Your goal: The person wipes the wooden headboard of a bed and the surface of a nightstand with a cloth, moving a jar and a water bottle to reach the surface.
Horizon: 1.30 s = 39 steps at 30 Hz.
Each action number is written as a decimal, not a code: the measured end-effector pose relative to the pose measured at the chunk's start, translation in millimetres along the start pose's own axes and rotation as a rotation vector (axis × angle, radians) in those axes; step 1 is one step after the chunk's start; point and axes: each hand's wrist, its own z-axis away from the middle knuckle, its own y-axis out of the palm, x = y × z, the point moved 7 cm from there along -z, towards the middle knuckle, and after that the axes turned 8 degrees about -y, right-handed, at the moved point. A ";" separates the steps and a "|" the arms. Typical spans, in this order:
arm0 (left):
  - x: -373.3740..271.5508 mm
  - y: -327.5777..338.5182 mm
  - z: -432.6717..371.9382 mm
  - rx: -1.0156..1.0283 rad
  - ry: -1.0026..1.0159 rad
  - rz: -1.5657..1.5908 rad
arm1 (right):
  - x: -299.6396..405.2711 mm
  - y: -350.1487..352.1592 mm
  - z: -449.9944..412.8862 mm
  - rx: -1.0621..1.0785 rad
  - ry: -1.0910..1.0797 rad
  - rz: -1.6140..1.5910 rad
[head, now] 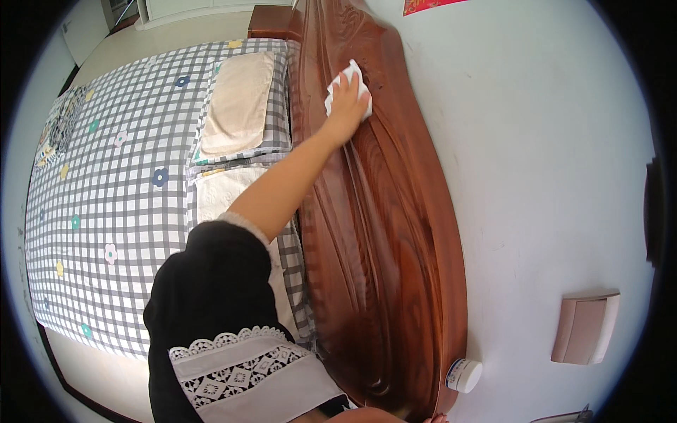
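My left hand (346, 108) presses a white cloth (353, 67) flat against the carved face of a glossy reddish-brown wooden headboard (402, 206). The fingers are spread over the cloth, and the arm stretches across the pillow side of the bed. Only a few fingertips of my right hand (437, 419) show at the bottom edge of the picture, by the near end of the headboard's rim. Whether they grip anything is hidden. Close to those fingertips, a white lidded jar (465, 375) with a printed label sits at the headboard's top edge.
Left of the headboard lies a bed with a checked, flower-patterned cover (132, 211). Pillows with beige pillow towels (238, 100) rest against the headboard. A wooden nightstand (270, 21) stands beyond. On the right, the pale wall (529, 158) carries a switch plate (584, 328).
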 end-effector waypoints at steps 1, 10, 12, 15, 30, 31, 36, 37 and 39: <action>-1.3 3.9 -9.6 0.057 0.081 -0.323 | 0.3 -1.3 -0.4 0.014 0.021 0.014; 2.3 -4.2 76.3 0.173 -0.535 0.731 | -1.9 2.8 -2.0 0.014 0.027 0.032; -63.6 -39.6 125.0 0.300 -0.466 0.692 | -0.3 -1.3 -1.9 0.016 0.041 0.044; -131.1 -93.5 174.3 0.367 -0.176 0.589 | 1.3 -0.8 -1.7 0.003 0.042 0.053; 4.3 -13.0 -116.3 -0.098 -0.199 0.166 | 7.2 -1.6 -11.3 -0.047 -0.014 0.013; 2.1 -21.6 -111.5 -0.163 -0.184 0.181 | 6.6 -1.4 -11.3 -0.046 -0.009 0.011; -27.0 -33.6 -60.3 0.121 -0.347 0.889 | 7.1 0.5 -7.2 -0.043 0.002 0.010; -62.2 -55.6 -34.9 0.083 -0.165 0.804 | 6.9 0.2 -5.6 -0.040 0.011 0.012; -85.2 -73.0 -11.6 0.175 -0.060 0.763 | 6.3 0.2 -4.9 -0.040 0.009 0.007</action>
